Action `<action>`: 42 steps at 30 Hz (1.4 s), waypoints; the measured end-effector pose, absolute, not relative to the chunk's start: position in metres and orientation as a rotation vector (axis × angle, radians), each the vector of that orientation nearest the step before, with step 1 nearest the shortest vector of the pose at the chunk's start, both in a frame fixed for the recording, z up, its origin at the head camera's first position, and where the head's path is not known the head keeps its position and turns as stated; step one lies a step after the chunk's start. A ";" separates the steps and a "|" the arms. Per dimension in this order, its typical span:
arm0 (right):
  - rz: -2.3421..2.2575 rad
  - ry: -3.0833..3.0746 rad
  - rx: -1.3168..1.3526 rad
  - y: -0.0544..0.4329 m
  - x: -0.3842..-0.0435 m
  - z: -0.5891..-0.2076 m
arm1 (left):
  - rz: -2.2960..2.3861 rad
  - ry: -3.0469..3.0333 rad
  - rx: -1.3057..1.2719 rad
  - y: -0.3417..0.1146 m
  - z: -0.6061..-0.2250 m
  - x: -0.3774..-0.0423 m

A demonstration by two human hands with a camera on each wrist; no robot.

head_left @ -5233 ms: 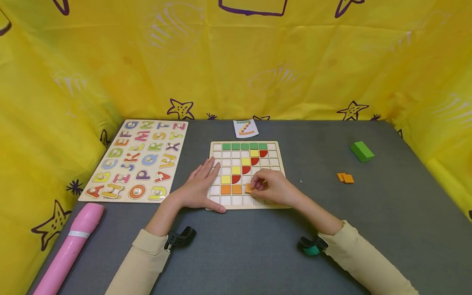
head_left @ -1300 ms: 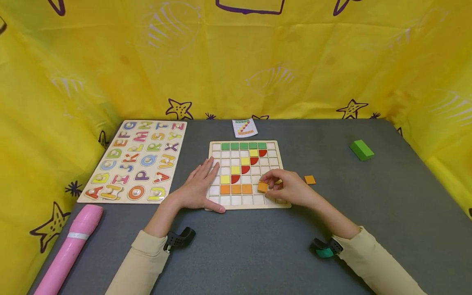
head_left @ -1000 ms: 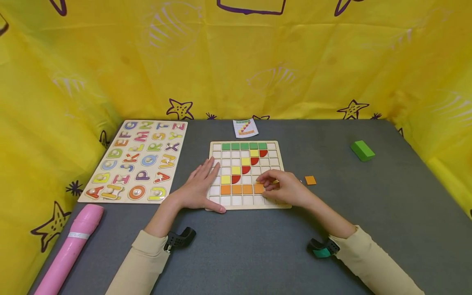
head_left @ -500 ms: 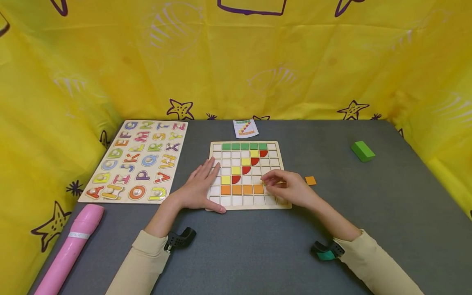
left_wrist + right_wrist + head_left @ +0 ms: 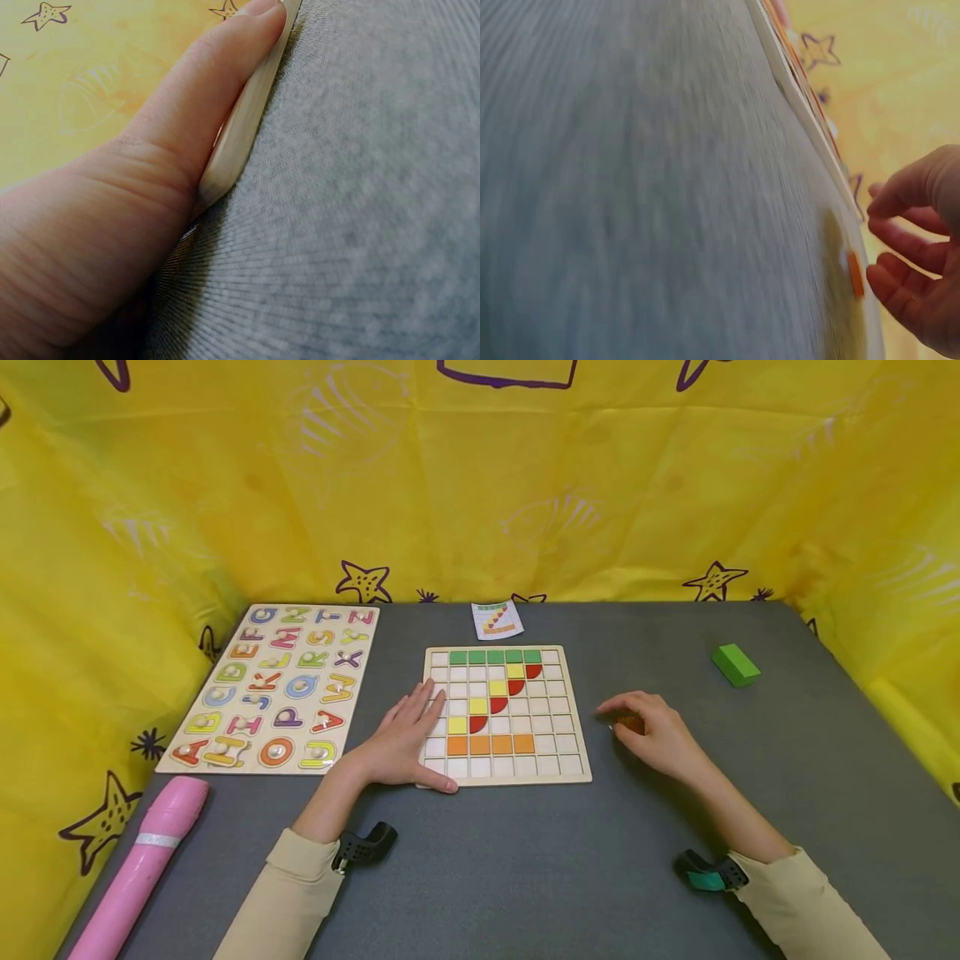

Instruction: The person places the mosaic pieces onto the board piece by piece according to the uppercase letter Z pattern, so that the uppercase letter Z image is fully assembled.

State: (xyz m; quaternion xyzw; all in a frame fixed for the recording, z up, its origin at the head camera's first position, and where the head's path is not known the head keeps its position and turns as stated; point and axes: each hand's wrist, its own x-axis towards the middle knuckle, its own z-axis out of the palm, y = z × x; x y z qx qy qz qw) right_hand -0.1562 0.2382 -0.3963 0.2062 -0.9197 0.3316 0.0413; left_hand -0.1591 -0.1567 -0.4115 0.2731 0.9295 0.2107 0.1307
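Note:
My left hand [image 5: 401, 743] lies with fingers spread on the left edge of a wooden grid board [image 5: 504, 782]; in the left wrist view the thumb [image 5: 202, 90] runs along the board's rim. Set in the grid are a row of green squares [image 5: 496, 657], a slanting line of yellow squares [image 5: 477, 706] and red quarter-circles [image 5: 498, 706], and a row of orange squares [image 5: 501, 744]. Right of the board, my right hand [image 5: 660, 735] hovers over a loose orange tile [image 5: 856, 274] on the table. Its fingers are bent loosely, apart from the tile.
A small pattern card [image 5: 497, 620] lies behind the board. To the left are an alphabet peg puzzle [image 5: 362, 672] and a pink cylinder [image 5: 142, 868]. A green block [image 5: 736, 665] sits at the back right. A yellow curtain [image 5: 480, 485] hangs behind the table.
Two more orange tiles have gone into the board's row, and the loose pair is down to one tile, nearer the board. My right hand has let go and moved right; the left stays.

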 end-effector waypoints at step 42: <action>1.279 -2.905 0.665 0.204 -0.158 -0.388 | 0.623 2.722 0.825 -0.156 -0.410 -0.156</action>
